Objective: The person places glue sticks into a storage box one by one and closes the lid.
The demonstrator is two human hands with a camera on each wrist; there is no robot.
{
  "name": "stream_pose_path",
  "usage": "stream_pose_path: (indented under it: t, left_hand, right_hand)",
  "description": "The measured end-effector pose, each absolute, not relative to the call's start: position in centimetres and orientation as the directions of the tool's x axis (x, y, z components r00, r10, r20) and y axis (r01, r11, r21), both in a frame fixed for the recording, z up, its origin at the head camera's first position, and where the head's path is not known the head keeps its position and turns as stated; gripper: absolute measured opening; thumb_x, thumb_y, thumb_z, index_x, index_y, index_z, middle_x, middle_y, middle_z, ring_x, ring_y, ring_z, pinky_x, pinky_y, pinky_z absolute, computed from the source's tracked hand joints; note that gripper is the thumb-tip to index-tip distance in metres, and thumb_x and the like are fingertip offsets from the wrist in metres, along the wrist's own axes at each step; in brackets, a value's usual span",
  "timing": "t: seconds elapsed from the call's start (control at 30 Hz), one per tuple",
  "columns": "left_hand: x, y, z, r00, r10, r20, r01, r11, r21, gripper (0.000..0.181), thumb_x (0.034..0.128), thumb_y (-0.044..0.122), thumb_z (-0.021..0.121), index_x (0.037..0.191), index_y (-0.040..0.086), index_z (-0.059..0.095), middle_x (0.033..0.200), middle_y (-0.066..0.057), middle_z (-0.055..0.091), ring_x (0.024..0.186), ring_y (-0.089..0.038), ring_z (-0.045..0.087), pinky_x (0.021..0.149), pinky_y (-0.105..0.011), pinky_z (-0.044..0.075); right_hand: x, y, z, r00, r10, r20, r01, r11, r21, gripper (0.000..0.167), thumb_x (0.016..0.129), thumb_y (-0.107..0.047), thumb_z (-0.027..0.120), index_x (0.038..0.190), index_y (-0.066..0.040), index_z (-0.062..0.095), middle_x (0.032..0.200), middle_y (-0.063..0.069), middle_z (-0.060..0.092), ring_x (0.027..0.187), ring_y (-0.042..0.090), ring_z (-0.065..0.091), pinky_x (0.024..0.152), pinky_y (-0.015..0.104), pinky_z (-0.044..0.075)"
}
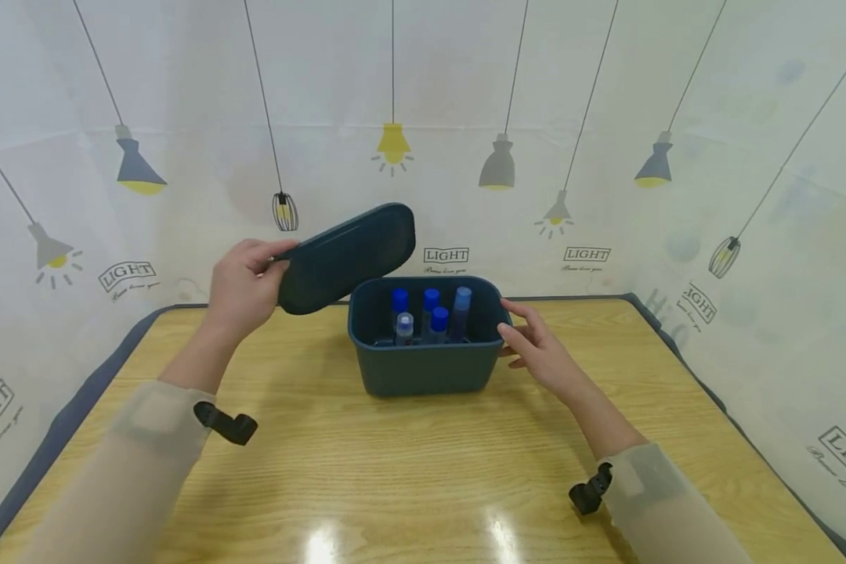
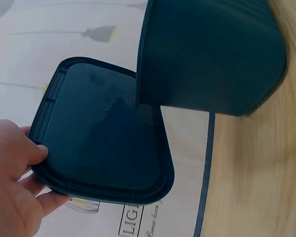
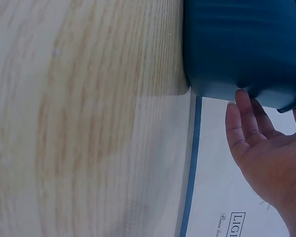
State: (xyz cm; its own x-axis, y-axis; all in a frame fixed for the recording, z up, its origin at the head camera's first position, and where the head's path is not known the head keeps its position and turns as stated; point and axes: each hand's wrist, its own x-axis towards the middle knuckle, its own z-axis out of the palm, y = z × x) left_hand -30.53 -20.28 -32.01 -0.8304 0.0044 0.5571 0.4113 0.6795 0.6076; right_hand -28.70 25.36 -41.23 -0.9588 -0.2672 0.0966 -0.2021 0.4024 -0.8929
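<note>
My left hand (image 1: pixel 243 286) pinches one end of a dark teal lid (image 1: pixel 352 254), with the thumb on its underside. The lid is held tilted above and left of a matching plastic bin (image 1: pixel 426 372), which stands on the table without a cover. In the left wrist view the lid's rimmed underside (image 2: pixel 103 133) faces the camera. Several small clear bottles or tubes with blue caps (image 1: pixel 439 317) stand upright inside the bin. At the bin's right end, my right hand (image 1: pixel 539 352) touches the rim and outer wall with nearly straight, spread fingers (image 3: pixel 246 116).
The bin rests toward the back of a wooden table (image 1: pixel 395 470). A pale cloth backdrop (image 1: pixel 451 63) printed with lamps rises behind and at both sides, with a dark blue border along the table's edges. Each wrist wears a black camera mount (image 1: pixel 229 423).
</note>
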Motion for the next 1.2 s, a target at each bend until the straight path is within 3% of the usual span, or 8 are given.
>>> stream_pose_path:
  t: [0.17,0.47,0.67,0.87,1.2]
  left_hand:
    - [-31.2,-18.1,-31.8,-0.784,0.049,0.619,0.495,0.651,0.575,0.034,0.1106,0.002,0.06,0.139,0.011,0.078,0.126,-0.018,0.071,0.101,-0.028,0.062,0.075,-0.019,0.041]
    - [-31.9,-15.1,-31.7,-0.698,0.138,0.703,0.62,0.608,0.496,0.034,0.1073,-0.005,0.062,0.132,0.008,0.081,0.117,-0.019,0.072,0.099,-0.032,0.062,0.077,-0.03,0.045]
    - [-31.9,-14.0,-31.6,-0.667,0.187,0.721,0.664,0.59,0.46,0.034,0.106,-0.007,0.064,0.131,0.009,0.082,0.116,-0.018,0.072,0.097,-0.032,0.063,0.077,-0.035,0.047]
    - [-31.7,-13.1,-31.6,-0.606,0.241,0.758,0.724,0.561,0.4,0.032,0.1053,-0.007,0.065,0.128,0.009,0.083,0.112,-0.016,0.072,0.093,-0.031,0.064,0.075,-0.036,0.049]
    - [-31.5,-12.3,-32.1,-0.457,0.346,0.819,0.829,0.5,0.252,0.033,0.1015,-0.012,0.068,0.123,0.006,0.084,0.106,-0.016,0.072,0.087,-0.029,0.065,0.071,-0.038,0.052]
  right_hand:
    - [-28.7,25.3,-41.1,-0.96,-0.265,0.092,-0.198,0.408,-0.891,0.061,0.119,-0.044,0.047,0.174,-0.026,0.027,0.159,0.029,0.055,0.127,0.041,0.071,0.104,0.057,0.057]
    - [-29.0,25.7,-40.4,-0.962,-0.256,0.097,-0.21,0.464,-0.861,0.064,0.116,-0.047,0.055,0.172,-0.027,0.034,0.163,0.024,0.052,0.135,0.042,0.064,0.11,0.06,0.054]
    - [-29.5,25.4,-37.6,-0.957,-0.187,0.222,-0.286,0.475,-0.832,0.062,0.113,-0.042,0.061,0.169,-0.021,0.042,0.163,0.018,0.055,0.135,0.039,0.061,0.107,0.052,0.051]
    - [-29.6,24.3,-34.5,-0.934,-0.144,0.327,-0.355,0.465,-0.811,0.06,0.112,-0.04,0.064,0.168,-0.027,0.044,0.16,0.013,0.058,0.13,0.036,0.066,0.1,0.045,0.053]
    - [-29.8,23.2,-32.7,-0.904,-0.205,0.376,-0.427,0.497,-0.755,0.056,0.114,-0.036,0.061,0.167,-0.028,0.047,0.17,0.015,0.045,0.13,0.04,0.066,0.104,0.061,0.055]
